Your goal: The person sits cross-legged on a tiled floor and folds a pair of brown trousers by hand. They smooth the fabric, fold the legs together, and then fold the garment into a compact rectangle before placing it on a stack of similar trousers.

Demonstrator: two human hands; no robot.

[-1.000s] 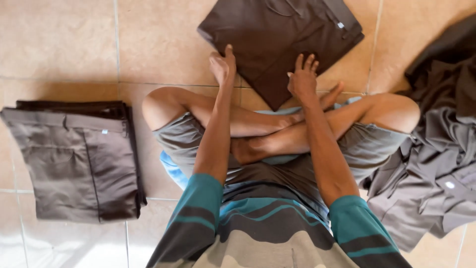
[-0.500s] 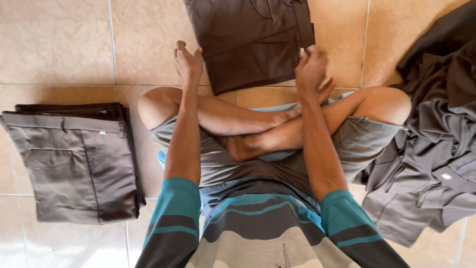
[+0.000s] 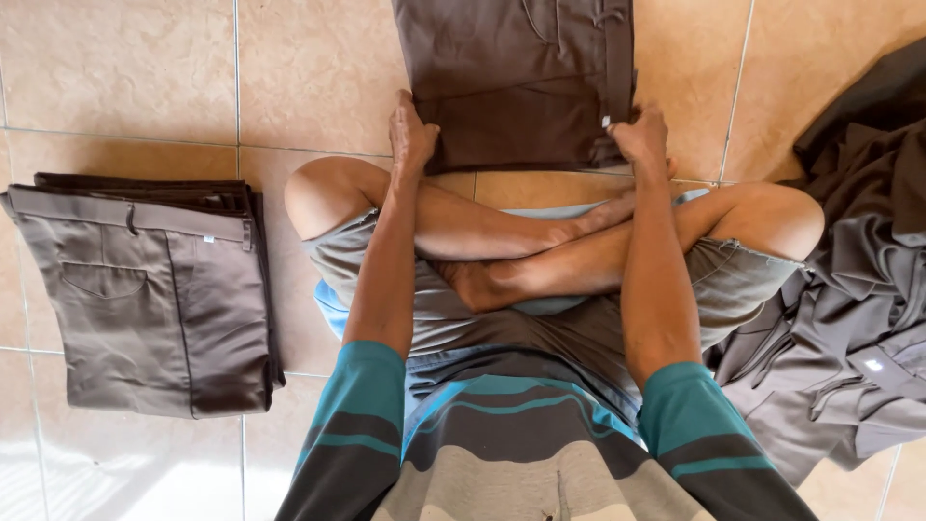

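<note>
On the tiled floor [image 3: 145, 77] ahead of crossed legs, folded dark brown trousers [image 3: 516, 82] cut off by the top edge, flat and smooth, left hand [image 3: 413, 135] gripping the near left corner, right hand [image 3: 639, 140] clenched on the right corner, fingertips hidden.

A short-sleeved shirt is worn, banded across in charcoal, grey and pale beige with thin teal lines, and each sleeve is finished with a broad teal band above a dark one. Grey-brown shorts with a frayed hem are seen over the legs, with a light blue cloth showing beneath them. The forearms, the left hand [image 3: 413, 130], the right hand [image 3: 640, 138] and the feet are left bare.
</note>
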